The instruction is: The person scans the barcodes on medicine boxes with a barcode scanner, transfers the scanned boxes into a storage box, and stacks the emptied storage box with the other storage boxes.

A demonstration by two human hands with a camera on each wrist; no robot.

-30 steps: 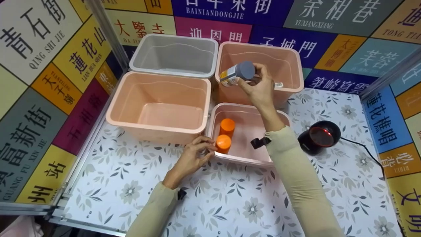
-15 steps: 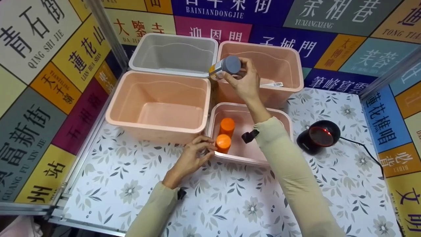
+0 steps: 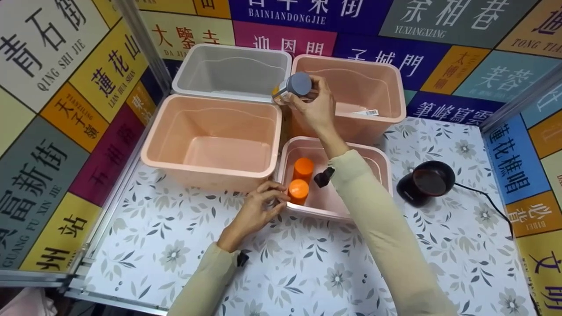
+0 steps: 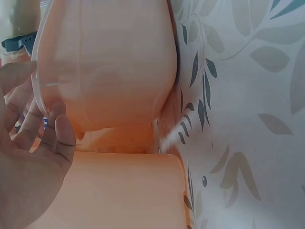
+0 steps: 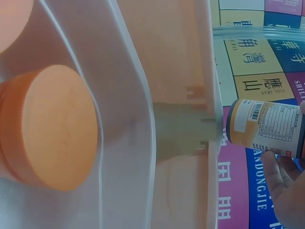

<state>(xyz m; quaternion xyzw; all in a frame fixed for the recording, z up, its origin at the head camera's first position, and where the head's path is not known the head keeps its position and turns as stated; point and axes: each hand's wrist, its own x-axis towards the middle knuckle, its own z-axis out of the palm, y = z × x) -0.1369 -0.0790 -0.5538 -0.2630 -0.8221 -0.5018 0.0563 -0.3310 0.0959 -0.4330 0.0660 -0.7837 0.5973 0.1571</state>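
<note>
My right hand (image 3: 322, 103) grips a jar (image 3: 287, 90) with a grey lid, tilted, over the spot where the grey bin and two larger pink bins meet. In the right wrist view the jar (image 5: 267, 126) shows a yellow and white label with a barcode and a printed table. My left hand (image 3: 259, 206) holds the near left corner of the low pink bin (image 3: 322, 213); the left wrist view has its fingers (image 4: 50, 126) curled at the bin's rim. Inside that bin stand two orange-topped containers (image 3: 298, 189), close to its left wall.
A larger pink bin (image 3: 210, 169) stands on the left, the grey bin (image 3: 228, 95) behind it. The back right pink bin (image 3: 390, 119) contains a white item with a barcode (image 3: 366, 113). A corded black scanner-like device (image 3: 423, 182) stands on the right.
My right hand has carried the jar leftward, from over the back right pink bin toward the grey bin. The device's red light has gone dark. My left hand stays put.
</note>
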